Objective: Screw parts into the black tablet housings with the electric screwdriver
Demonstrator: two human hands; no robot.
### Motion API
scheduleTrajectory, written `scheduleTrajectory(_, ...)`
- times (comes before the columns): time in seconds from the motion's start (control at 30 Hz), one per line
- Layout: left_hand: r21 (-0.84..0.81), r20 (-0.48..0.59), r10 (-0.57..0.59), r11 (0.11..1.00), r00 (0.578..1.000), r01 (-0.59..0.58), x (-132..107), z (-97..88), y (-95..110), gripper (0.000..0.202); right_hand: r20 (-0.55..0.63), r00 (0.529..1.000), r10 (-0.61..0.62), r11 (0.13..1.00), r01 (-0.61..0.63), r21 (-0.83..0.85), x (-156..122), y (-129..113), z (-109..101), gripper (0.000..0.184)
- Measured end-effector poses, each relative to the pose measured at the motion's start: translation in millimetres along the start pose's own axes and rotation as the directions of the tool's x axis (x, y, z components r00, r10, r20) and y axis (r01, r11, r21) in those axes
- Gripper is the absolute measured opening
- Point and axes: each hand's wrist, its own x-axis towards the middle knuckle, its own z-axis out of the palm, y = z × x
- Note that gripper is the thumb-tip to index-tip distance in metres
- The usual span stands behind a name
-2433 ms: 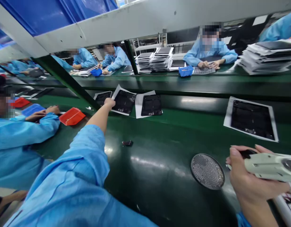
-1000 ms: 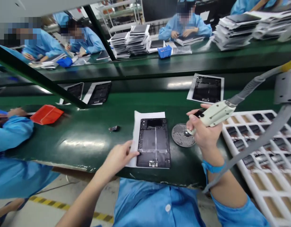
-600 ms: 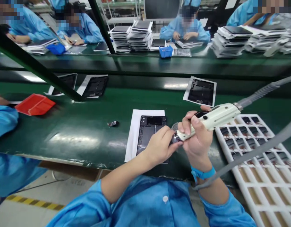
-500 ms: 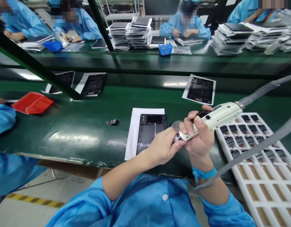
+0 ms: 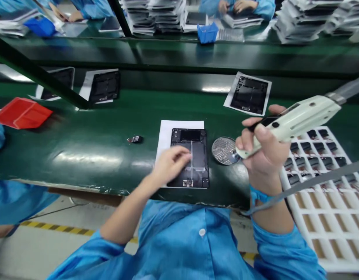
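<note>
My right hand [image 5: 264, 149] is wrapped round a pale electric screwdriver [image 5: 302, 120], with a cable running off to the upper right. The driver's tip points down at the right part of a round perforated screw dish [image 5: 222, 149]; whether it touches cannot be told. My left hand [image 5: 170, 165] hovers over an opened tablet [image 5: 199, 159], thumb and fingertips drawn together. Anything pinched there is too small to make out. White paper [image 5: 164, 136] lies under the tablet, whose left side is partly covered by my hand.
A small black part with wires [image 5: 135, 139] lies left of the tablet. On the right stands a white compartment tray [image 5: 307, 231] with several black parts. Further tablets [image 5: 251, 95] lie along the back. A red bin [image 5: 22, 112] sits left, near a green post [image 5: 36, 74].
My left hand has left the screwdriver's tip and moved left over the tablet. My right hand has shifted right with the screwdriver, baring the dish. The view has tipped downward.
</note>
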Motion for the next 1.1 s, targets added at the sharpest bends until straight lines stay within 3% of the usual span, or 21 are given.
scheduleTrajectory(0.03,0.225,-0.2,0.087,0.973,0.976,-0.041,3.0,-25.7,-12.9,0.04,-0.071,0.995,-0.07,0.994,0.064,-0.087,5.5,6.2,-2.9,0.055)
scheduleTrajectory(0.1,0.539,-0.438,0.228,0.841,0.87,0.051,8.2,-74.2,-42.9,0.033,-0.164,0.97,-0.18,0.958,0.135,-0.251,13.4,21.5,-10.1,0.061)
scheduleTrajectory(0.17,0.657,-0.469,0.245,0.739,0.849,0.149,9.9,-110.5,-74.3,0.035,-0.199,0.955,-0.218,0.932,0.144,-0.333,15.9,37.0,-17.5,0.064)
scheduleTrajectory(0.27,0.67,-0.411,0.219,0.731,0.885,0.131,5.9,-134.7,-113.4,0.035,-0.182,0.956,-0.231,0.916,0.15,-0.372,12.1,53.4,-25.7,0.064)
scheduleTrajectory(0.43,0.653,-0.494,0.305,0.748,0.815,0.116,-0.7,-134.4,-140.5,0.029,-0.148,0.959,-0.24,0.864,0.142,-0.482,5.9,65.7,-30.3,0.066)
scheduleTrajectory(0.73,0.52,-0.633,0.296,0.847,0.716,0.109,-23.0,-127.5,-128.8,0.027,-0.133,0.956,-0.26,0.859,0.166,-0.484,9.0,83.2,-39.5,0.067)
scheduleTrajectory(0.9,0.632,-0.608,0.386,0.764,0.694,0.129,-34.7,-129.5,-133.6,0.024,-0.117,0.961,-0.251,0.883,0.178,-0.434,8.1,85.8,-39.4,0.065)
scheduleTrajectory(1.03,0.722,-0.595,0.539,0.684,0.596,0.101,-41.1,-132.0,-130.8,0.027,-0.128,0.963,-0.237,0.88,0.157,-0.449,7.8,83.5,-38.2,0.066)
scheduleTrajectory(1.1,0.731,-0.587,0.578,0.679,0.567,0.065,-41.7,-131.2,-121.4,0.029,-0.131,0.964,-0.233,0.876,0.15,-0.459,7.7,83.3,-37.5,0.068)
